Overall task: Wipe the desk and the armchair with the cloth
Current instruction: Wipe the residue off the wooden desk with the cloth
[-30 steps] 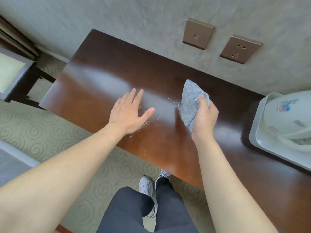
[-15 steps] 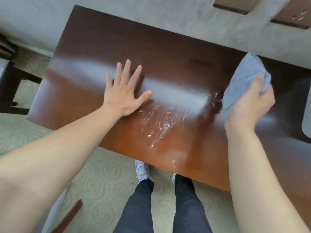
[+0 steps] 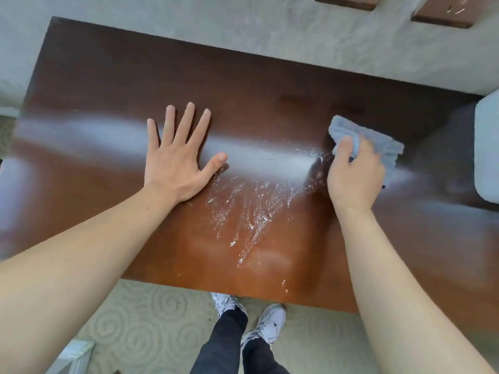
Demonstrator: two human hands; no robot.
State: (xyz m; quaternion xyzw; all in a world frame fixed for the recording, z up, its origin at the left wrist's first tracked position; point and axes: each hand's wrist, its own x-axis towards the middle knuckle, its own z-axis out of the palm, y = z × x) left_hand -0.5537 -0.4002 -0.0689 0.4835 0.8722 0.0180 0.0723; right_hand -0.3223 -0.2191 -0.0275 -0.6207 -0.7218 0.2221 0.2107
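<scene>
Right hand (image 3: 353, 176), clamped on cloth (image 3: 378, 143), has dropped onto the desk (image 3: 135, 76) — left hand (image 3: 175, 166) stays splayed flat

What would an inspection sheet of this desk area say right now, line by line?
Surface: dark wooden desk, glossy, with white wet streaks between the hands toward the front edge.
Job's things: blue-grey cloth on the desk; armchair not in view.
Clutter: white tray at the desk's right end.
Grippers: left hand flat, fingers spread; right hand closed on the cloth.
Cables: nothing seen.
Surroundings: grey wall with two brown wall plates, patterned carpet, the person's white shoes.
</scene>
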